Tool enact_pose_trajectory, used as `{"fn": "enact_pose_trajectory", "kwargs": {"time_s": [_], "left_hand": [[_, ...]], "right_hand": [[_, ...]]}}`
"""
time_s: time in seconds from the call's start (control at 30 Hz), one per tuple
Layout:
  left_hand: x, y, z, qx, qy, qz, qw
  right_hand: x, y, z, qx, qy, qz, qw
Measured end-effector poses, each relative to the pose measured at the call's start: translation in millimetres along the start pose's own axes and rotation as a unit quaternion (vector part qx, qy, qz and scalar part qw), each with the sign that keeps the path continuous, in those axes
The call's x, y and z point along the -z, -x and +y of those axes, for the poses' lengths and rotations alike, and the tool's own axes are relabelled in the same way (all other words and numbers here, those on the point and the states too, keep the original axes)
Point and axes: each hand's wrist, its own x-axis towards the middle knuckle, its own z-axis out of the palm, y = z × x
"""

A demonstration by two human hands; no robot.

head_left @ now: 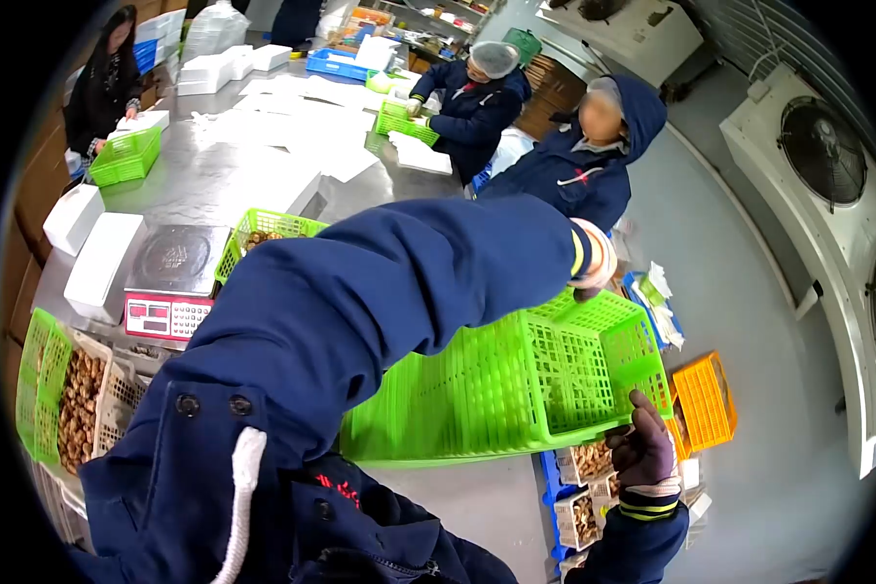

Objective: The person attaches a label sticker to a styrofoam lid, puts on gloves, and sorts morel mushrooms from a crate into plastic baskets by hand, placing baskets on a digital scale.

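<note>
A nested stack of green plastic baskets (457, 389) lies on its side in front of me, with the open end of the outermost basket (574, 380) facing right. My left arm reaches across above the stack. My left hand (596, 261), gloved, is at the far rim of that basket; the cuff and wrist hide most of its fingers, and only a dark fingertip shows. At the near rim, my right hand (644, 450) wears a dark glove. Its fingers are bent around the basket's edge, one of them up against the inside.
A scale (170, 282) stands on the steel table, beside white boxes (105, 263) and a green basket of brown mushroom-like pieces (263, 237). More pieces fill a basket (83, 404) at left. Co-workers (477, 107) stand around the table. Orange crates (706, 399) sit on the floor.
</note>
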Motion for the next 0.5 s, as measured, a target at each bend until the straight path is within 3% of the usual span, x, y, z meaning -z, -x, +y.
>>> {"fn": "enact_pose_trajectory", "kwargs": {"time_s": [0.07, 0.17, 0.3, 0.33, 0.37, 0.4, 0.43, 0.47, 0.5], "left_hand": [[-4.1, -5.9, 3.6, -0.018, -0.002, 0.001, 1.000], [-2.2, -14.8, 2.7, 0.004, -0.013, 0.010, 1.000], [24.5, -17.2, -7.6, 0.043, -0.009, 0.094, 0.995], [38.2, 27.4, 8.3, 0.085, -0.035, 0.242, 0.966], [47.3, 28.2, 2.5, 0.115, -0.009, 0.214, 0.970], [57.7, 37.3, -3.6, 0.148, 0.018, 0.189, 0.971], [62.7, 50.8, -9.4, 0.163, 0.065, 0.248, 0.953], [66.4, 71.9, -15.5, 0.179, 0.109, 0.308, 0.928], [61.7, 85.3, -36.1, 0.133, 0.132, 0.410, 0.893]], "right_hand": [[-5.4, -6.2, -2.2, -0.005, -0.001, 0.006, 1.000], [-18.8, -13.8, 3.4, 0.087, 0.132, 0.040, 0.987], [-19.0, -17.5, -18.2, 0.399, 0.109, 0.162, 0.896], [-21.7, -9.5, -36.0, 0.475, 0.077, 0.182, 0.857], [-22.1, -5.5, -46.7, 0.625, 0.281, 0.231, 0.691], [-15.9, -7.6, -53.1, 0.676, 0.378, 0.217, 0.594], [-9.7, -9.7, -59.4, 0.723, 0.453, 0.204, 0.480], [-22.1, -7.1, -60.3, 0.688, 0.394, 0.152, 0.590], [-34.5, -4.4, -61.3, 0.646, 0.307, 0.103, 0.691]]}}
